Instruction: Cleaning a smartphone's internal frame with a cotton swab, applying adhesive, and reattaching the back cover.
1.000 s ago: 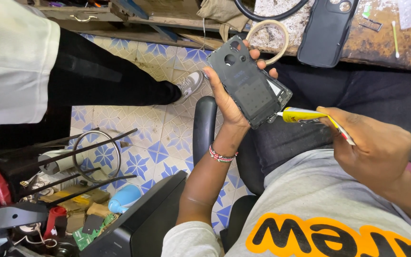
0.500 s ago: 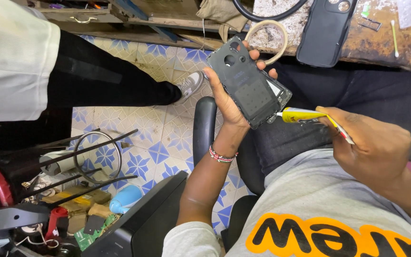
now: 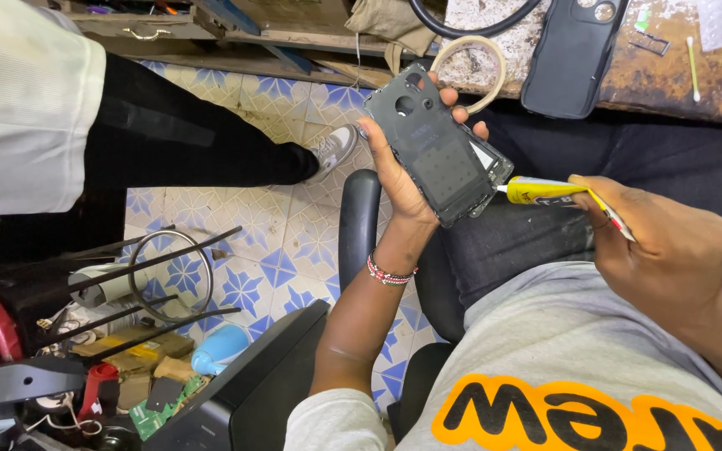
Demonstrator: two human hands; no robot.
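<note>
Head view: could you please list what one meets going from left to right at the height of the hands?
Wire ring → chair armrest → left hand → phone frame → yellow glue tube → right hand.

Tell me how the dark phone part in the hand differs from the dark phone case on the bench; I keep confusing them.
The phone part is gripped in the left hand, tilted, with a yellow tube from the right hand at its edge; the phone case lies untouched on the workbench. The part looks flat, angular and matte; the case has rounded corners and a sheen. Both are dark with camera cutouts.
</note>
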